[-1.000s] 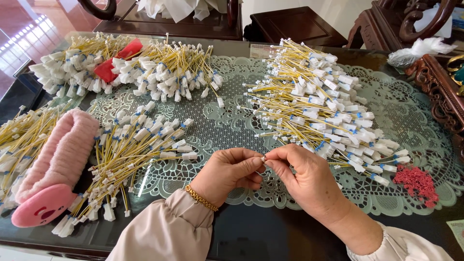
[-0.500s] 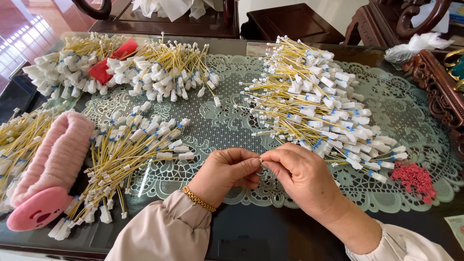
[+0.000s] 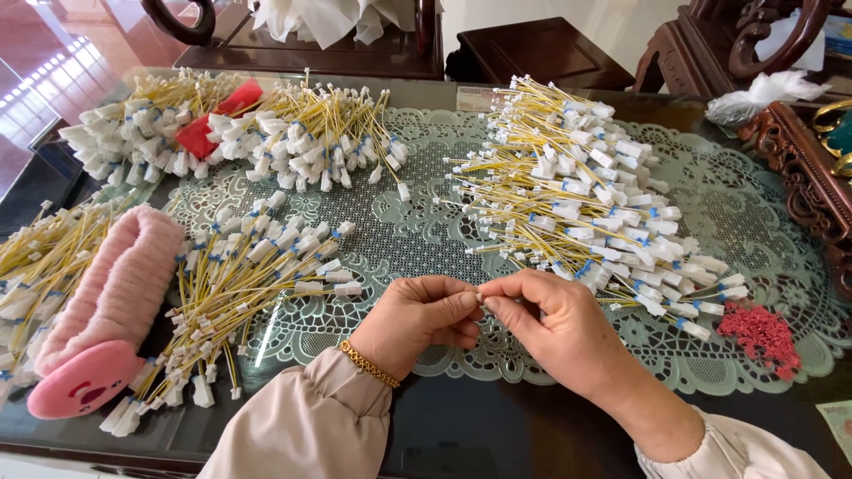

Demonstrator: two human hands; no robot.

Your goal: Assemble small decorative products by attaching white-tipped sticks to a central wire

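At the near edge of the pale green lace table mat point(image 3: 426, 222), I am seeing both hands meeting fingertip to fingertip over a tiny pale piece point(image 3: 480, 298), mostly hidden between them and too small to identify; it is probably one end of the short yellow wires with white plastic connectors that are lying all around. I am judging it as very light, thin and bendy along the wire, stiff at the plastic end, and easy to drop, so gripping at the connector end looks safest. Left hand point(image 3: 417, 321) is curling inward, thumb and forefinger closing down on the piece, wrist carrying a gold chain bracelet point(image 3: 369, 365). Right hand point(image 3: 555, 333) is mirroring it, thumb and forefinger pinching tight, remaining fingers folding loosely beneath. Large heap of yellow wires point(image 3: 586, 191) is lying just beyond the right hand; a smaller fan of wires point(image 3: 248, 284) is sitting left, beside a fluffy pink slipper point(image 3: 106, 310).
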